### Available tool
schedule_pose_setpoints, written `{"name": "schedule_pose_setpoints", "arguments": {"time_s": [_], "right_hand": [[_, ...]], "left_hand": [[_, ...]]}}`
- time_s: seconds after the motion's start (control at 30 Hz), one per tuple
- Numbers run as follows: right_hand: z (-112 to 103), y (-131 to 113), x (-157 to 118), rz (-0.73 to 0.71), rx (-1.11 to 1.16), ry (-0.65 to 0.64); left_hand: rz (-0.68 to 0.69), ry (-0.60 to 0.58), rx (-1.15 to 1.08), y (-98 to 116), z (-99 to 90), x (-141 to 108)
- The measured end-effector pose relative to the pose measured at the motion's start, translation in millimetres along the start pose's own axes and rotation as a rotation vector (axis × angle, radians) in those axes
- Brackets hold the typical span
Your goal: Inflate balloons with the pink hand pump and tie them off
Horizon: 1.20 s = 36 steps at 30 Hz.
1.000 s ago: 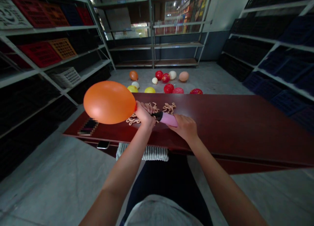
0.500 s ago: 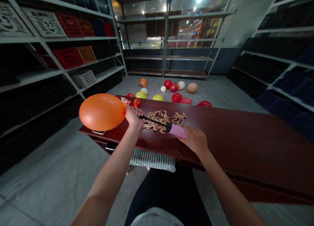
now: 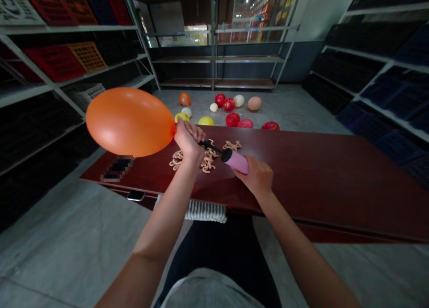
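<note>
Well, the big orange balloon point(image 3: 130, 121) looks light, soft and easy to pop, so its neck is best to hold, and the left grip point(image 3: 188, 138) pinches there while the right grip point(image 3: 256, 176) curls around the pink pump point(image 3: 237, 162), all above the worktop point(image 3: 318, 174).

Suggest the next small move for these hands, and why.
Probably slide the pink pump barrel toward the left hand: the right hand grips it, a stretch of black rod shows between, and the left hand is at the neck of the orange balloon.
</note>
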State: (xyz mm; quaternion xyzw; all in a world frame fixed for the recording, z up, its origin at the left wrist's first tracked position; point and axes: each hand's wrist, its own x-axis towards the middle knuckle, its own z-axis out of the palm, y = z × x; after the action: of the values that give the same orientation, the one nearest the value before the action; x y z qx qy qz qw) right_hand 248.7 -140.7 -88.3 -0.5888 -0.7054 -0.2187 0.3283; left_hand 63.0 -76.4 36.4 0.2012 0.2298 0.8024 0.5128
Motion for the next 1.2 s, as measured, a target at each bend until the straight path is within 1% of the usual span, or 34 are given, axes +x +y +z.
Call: {"name": "schedule_pose_setpoints", "arguments": {"time_s": [0.13,0.2,0.27,0.37,0.5,0.6,0.77,0.9,1.03,1.13,1.2], "right_hand": [[1,2,0,0.04,-0.005,0.016],[2,3,0,0.059,-0.02,0.004],[2,3,-1,0.074,-0.024,-0.024],[3,1,-1,0.072,-0.002,-0.078],[2,-3,0,0.004,-0.019,-0.172],[1,-6,0,-0.058,-0.054,-0.24],[-2,-10,-1,-0.069,-0.067,-0.282],[-4,-13,0,-0.102,-0.079,-0.285],[-6,-13,1,-0.114,-0.069,-0.288],[-7,-14,1,-0.118,-0.056,-0.278],[-6,-14,1,-0.113,-0.041,-0.269]], "left_hand": [[-0.036,-0.054,-0.01,-41,6.1,-17],[-0.075,-0.06,-0.014,-55,5.4,-22],[-0.099,-0.061,-0.015,-61,2.9,-24],[-0.105,-0.028,-0.016,-60,-3.9,-21],[-0.137,0.066,-0.028,-47,-17.7,-14],[-0.135,0.123,-0.032,-36,-28.4,-9],[-0.137,0.1,-0.043,-11,-42.5,4],[-0.152,0.155,-0.02,16,-49.7,21],[-0.148,0.193,0.016,48,-50.4,38],[-0.127,0.205,0.028,70,-44.1,45],[-0.125,0.194,0.039,80,-37.2,45]]}}
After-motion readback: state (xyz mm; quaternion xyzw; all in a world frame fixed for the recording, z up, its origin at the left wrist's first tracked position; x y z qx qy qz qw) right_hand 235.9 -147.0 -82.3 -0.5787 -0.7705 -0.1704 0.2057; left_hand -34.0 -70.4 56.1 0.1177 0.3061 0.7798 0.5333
